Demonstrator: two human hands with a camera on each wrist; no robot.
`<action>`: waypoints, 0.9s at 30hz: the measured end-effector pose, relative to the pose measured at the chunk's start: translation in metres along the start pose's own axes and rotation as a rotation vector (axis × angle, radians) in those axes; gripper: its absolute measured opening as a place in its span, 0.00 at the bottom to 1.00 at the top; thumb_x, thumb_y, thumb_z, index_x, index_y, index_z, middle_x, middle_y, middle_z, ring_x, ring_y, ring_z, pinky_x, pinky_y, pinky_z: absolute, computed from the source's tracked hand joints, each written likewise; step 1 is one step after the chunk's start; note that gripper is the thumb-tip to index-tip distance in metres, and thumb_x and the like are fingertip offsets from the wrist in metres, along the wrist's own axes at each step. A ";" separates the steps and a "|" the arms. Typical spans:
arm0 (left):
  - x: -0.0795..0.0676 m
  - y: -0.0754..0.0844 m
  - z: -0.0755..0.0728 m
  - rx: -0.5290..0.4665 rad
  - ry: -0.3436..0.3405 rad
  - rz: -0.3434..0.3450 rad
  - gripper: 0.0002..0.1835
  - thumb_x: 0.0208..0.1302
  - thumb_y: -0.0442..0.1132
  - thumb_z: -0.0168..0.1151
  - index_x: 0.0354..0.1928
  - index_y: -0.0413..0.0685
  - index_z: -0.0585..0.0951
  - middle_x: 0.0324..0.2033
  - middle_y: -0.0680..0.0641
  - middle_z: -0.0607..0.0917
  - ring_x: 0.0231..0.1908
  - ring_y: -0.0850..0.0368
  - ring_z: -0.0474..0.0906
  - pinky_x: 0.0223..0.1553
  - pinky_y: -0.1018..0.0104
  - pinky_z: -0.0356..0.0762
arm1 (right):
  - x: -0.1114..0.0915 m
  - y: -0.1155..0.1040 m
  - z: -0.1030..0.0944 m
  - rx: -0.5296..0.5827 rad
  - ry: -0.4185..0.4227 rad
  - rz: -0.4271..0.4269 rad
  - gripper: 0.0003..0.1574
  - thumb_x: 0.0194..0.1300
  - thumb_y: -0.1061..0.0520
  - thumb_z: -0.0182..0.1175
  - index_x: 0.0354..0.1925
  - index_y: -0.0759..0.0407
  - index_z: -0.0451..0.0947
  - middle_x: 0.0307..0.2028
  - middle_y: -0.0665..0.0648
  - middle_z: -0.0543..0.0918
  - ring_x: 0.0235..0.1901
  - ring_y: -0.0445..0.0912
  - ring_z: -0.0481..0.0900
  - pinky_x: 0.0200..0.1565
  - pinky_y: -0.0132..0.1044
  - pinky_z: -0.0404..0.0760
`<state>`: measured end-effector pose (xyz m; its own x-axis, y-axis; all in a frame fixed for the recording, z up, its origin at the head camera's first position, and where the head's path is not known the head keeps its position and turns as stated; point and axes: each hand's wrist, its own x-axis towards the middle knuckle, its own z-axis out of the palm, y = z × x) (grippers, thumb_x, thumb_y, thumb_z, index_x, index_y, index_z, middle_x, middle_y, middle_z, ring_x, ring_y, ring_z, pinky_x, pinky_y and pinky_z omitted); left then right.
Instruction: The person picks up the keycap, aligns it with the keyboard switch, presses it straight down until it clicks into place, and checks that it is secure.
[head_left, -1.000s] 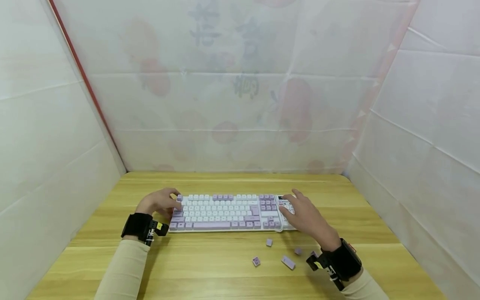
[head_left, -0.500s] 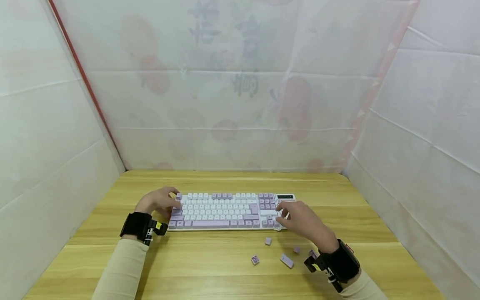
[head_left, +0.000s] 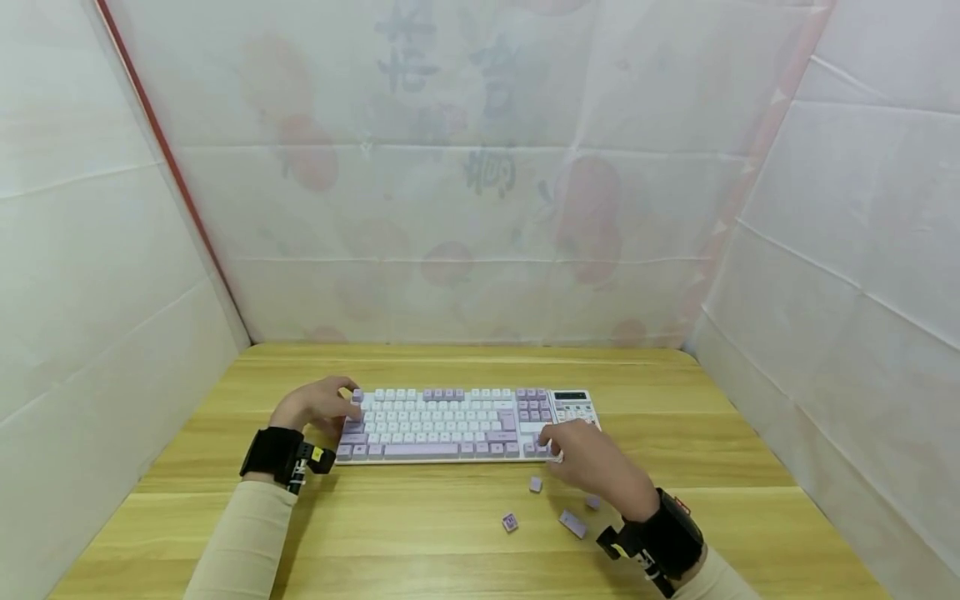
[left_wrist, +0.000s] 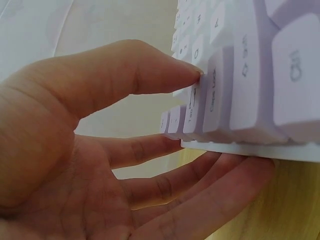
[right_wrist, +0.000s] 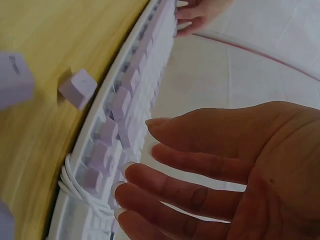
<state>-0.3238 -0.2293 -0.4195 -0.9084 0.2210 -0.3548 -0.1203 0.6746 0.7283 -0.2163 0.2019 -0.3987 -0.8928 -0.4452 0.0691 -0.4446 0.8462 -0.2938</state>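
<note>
A white and purple keyboard (head_left: pixel 435 427) lies on the wooden table. At its left end my left hand (head_left: pixel 318 405) holds it. The left wrist view shows the thumb on the Tab key (left_wrist: pixel 195 107) and the other fingers along the keyboard's edge. My right hand (head_left: pixel 592 458) hangs over the arrow keys, with relaxed, slightly bent fingers and nothing visible between them. A white cable (right_wrist: pixel 82 190) wraps round the keyboard beside the arrow keys (right_wrist: pixel 107 132). The right hand hides part of the number pad (head_left: pixel 576 410).
Loose purple keycaps lie in front of the keyboard: a small one (head_left: pixel 536 484), one showing its underside (head_left: pixel 510 522), a long one (head_left: pixel 573 524) and another (head_left: pixel 592 502) near the right wrist. Pale cloth walls (head_left: pixel 450 208) enclose the table's back and sides.
My right hand has moved from over the number pad leftward and nearer to me, to the arrow keys, uncovering the pad's upper part. The left hand keeps its hold.
</note>
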 end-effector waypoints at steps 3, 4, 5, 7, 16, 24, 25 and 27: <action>0.000 -0.002 0.001 0.003 0.008 -0.003 0.38 0.63 0.38 0.68 0.71 0.32 0.65 0.53 0.31 0.79 0.44 0.46 0.82 0.42 0.54 0.88 | 0.003 -0.006 0.007 0.019 -0.017 0.009 0.14 0.57 0.62 0.74 0.43 0.61 0.86 0.37 0.58 0.88 0.37 0.51 0.85 0.38 0.43 0.84; 0.000 -0.002 0.001 0.002 0.010 -0.003 0.37 0.63 0.37 0.68 0.71 0.32 0.65 0.53 0.31 0.78 0.44 0.46 0.82 0.41 0.54 0.88 | 0.005 -0.008 0.009 0.028 -0.024 0.009 0.14 0.57 0.62 0.74 0.43 0.61 0.86 0.37 0.59 0.88 0.37 0.51 0.84 0.37 0.43 0.84; 0.000 -0.003 0.001 0.000 0.014 -0.006 0.37 0.63 0.37 0.68 0.71 0.33 0.65 0.53 0.31 0.78 0.44 0.46 0.81 0.41 0.54 0.88 | 0.006 -0.010 0.010 0.033 -0.029 0.005 0.14 0.55 0.63 0.75 0.42 0.61 0.86 0.36 0.59 0.88 0.36 0.50 0.84 0.37 0.44 0.84; 0.001 -0.003 0.001 -0.005 0.014 -0.006 0.38 0.62 0.37 0.68 0.71 0.32 0.65 0.54 0.30 0.78 0.44 0.46 0.82 0.41 0.54 0.88 | 0.008 -0.012 0.013 0.043 -0.043 0.002 0.14 0.53 0.64 0.75 0.41 0.62 0.87 0.34 0.59 0.88 0.34 0.49 0.82 0.35 0.43 0.83; 0.002 0.000 0.000 -0.001 0.003 -0.005 0.39 0.63 0.38 0.68 0.72 0.32 0.64 0.57 0.29 0.76 0.45 0.45 0.82 0.42 0.53 0.88 | 0.010 -0.012 0.019 0.050 -0.110 -0.014 0.12 0.54 0.69 0.73 0.40 0.62 0.88 0.37 0.59 0.89 0.37 0.51 0.84 0.41 0.46 0.87; 0.001 0.001 -0.001 0.002 -0.007 -0.002 0.40 0.63 0.38 0.68 0.73 0.31 0.63 0.60 0.26 0.74 0.47 0.43 0.82 0.43 0.51 0.88 | 0.011 -0.009 0.025 -0.018 -0.123 -0.119 0.17 0.49 0.78 0.69 0.32 0.59 0.90 0.33 0.56 0.90 0.36 0.50 0.86 0.40 0.39 0.87; 0.002 0.000 -0.001 0.003 -0.007 -0.001 0.40 0.63 0.38 0.68 0.73 0.31 0.63 0.60 0.26 0.73 0.47 0.43 0.82 0.43 0.51 0.88 | 0.010 -0.009 0.026 -0.024 -0.120 -0.126 0.18 0.48 0.79 0.69 0.31 0.59 0.90 0.32 0.56 0.89 0.36 0.50 0.86 0.40 0.38 0.87; 0.002 0.000 -0.001 0.005 -0.006 -0.001 0.39 0.63 0.37 0.67 0.73 0.31 0.63 0.60 0.26 0.74 0.47 0.43 0.82 0.43 0.51 0.89 | 0.010 -0.007 0.027 -0.041 -0.108 -0.142 0.19 0.46 0.79 0.69 0.31 0.59 0.89 0.31 0.55 0.89 0.35 0.50 0.86 0.39 0.37 0.87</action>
<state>-0.3260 -0.2295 -0.4196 -0.9059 0.2248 -0.3589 -0.1188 0.6786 0.7248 -0.2199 0.1833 -0.4220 -0.8089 -0.5880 0.0034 -0.5701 0.7829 -0.2492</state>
